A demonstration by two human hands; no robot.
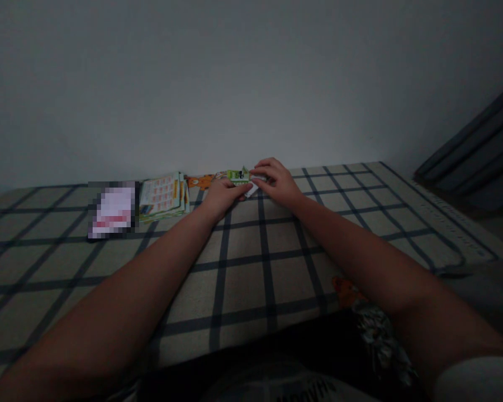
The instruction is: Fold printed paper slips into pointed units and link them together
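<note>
At the far side of the cloth, near the wall, my two hands meet over small paper-like things. My left hand (223,196) is closed, with its thumb along the lower edge of a small green printed packet (238,175). Just right of it, my right hand (279,183) curls its thumb and fingers around a small white piece (250,191). Dim light and the fingers hide part of both things. Whether the white piece is joined to the green packet I cannot tell.
A stack of printed cards or booklets (163,194) lies left of my hands. Beside it is a pixelated dark-edged object (113,209). A checked cloth (243,285) with bear prints covers the surface up to the pale wall (235,84). Dark folded fabric (478,151) hangs at right.
</note>
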